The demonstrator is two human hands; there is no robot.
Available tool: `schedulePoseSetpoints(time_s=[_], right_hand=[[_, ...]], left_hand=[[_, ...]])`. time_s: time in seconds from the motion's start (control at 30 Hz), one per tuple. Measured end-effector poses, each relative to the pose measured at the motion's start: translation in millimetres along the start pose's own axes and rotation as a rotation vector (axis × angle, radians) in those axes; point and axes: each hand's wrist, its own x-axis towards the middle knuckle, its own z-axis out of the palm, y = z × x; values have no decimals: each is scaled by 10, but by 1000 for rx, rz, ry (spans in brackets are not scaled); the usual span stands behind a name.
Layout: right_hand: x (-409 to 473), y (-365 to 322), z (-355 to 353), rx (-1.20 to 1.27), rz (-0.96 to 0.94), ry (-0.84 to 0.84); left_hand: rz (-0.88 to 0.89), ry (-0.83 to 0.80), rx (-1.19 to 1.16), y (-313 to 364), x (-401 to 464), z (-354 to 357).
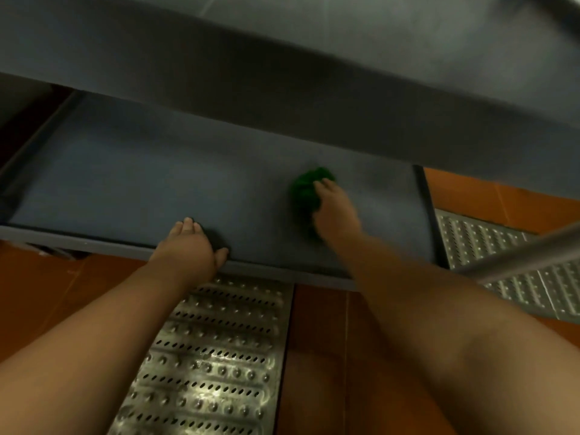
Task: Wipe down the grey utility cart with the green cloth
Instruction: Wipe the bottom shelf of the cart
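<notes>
Down under the cart's upper shelf, the right hand rests on the bunched green cloth, its grip curled over the cloth and pressing it onto the lower shelf toward that shelf's right end. Nearby, the left hand lies with fingers straight on the shelf's near rim, holding nothing, well apart from the cloth. Below the forearms, a perforated metal grate is set into the orange floor, and a metal bar crosses at the right.
</notes>
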Motion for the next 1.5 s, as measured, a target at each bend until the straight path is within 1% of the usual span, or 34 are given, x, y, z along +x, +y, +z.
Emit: schedulePoseSetpoints(time_s=[0.1,0.17,0.23,0.3,0.37,0.43,0.47,0.53,0.57,0.6,0.63,0.7,0.77,0.87,0.93,0.97,1.03,1.1,1.17,1.27,1.3,1.33,1.4,1.5], right_hand=[[-100,832,-375,-4,269,86],[-254,1216,-537,-4,434,120],[-381,1363,-621,16,533,139],[-471,1232,-603,78,552,193],[-577,845,-508,172,469,231],[-695,337,-309,246,234,192],[-769,72,-214,242,84,147],[-910,-342,-15,148,-221,77],[-966,-463,70,99,-323,27],[-1017,-512,130,71,-372,-23],[-1034,-465,165,55,-374,-55],[-1001,-234,116,52,-275,-71],[-947,116,-29,16,-109,-36],[-949,765,-378,-131,236,-26],[-988,1083,-565,-189,443,-43],[-988,1164,-604,-180,507,-40],[-978,1130,-596,-69,547,25],[-970,872,-481,79,467,132],[-922,446,-318,164,242,186],[-647,-311,-16,155,-187,103],[-555,-546,76,120,-301,66],[-455,-759,173,95,-392,21],[-274,-1044,340,40,-472,-76],[6,-1020,434,-29,-451,-120]], left_hand=[[24,11,45,21,-7,-62],[23,31,34,7,-7,-48],[17,44,-1,-16,-27,-2],[15,69,-38,-27,-53,35],[71,164,-56,14,-76,37],[186,286,-92,136,-71,17],[234,308,-117,212,-56,12],[281,266,-157,348,-1,46],[275,229,-139,387,23,88],[256,200,-104,404,39,140],[228,175,-63,402,43,182],[195,151,-33,375,50,229],[190,139,-46,380,41,218],[181,131,-51,408,53,187],[179,132,-60,409,52,188],[181,133,-65,405,47,189],[189,137,-73,384,45,211],[202,126,-90,369,44,226],[221,142,-118,374,37,210],[220,334,-115,335,101,75],[190,374,-93,300,135,22],[141,378,-83,242,175,-19],[33,310,-75,114,233,-17],[-23,226,-51,12,276,133]])
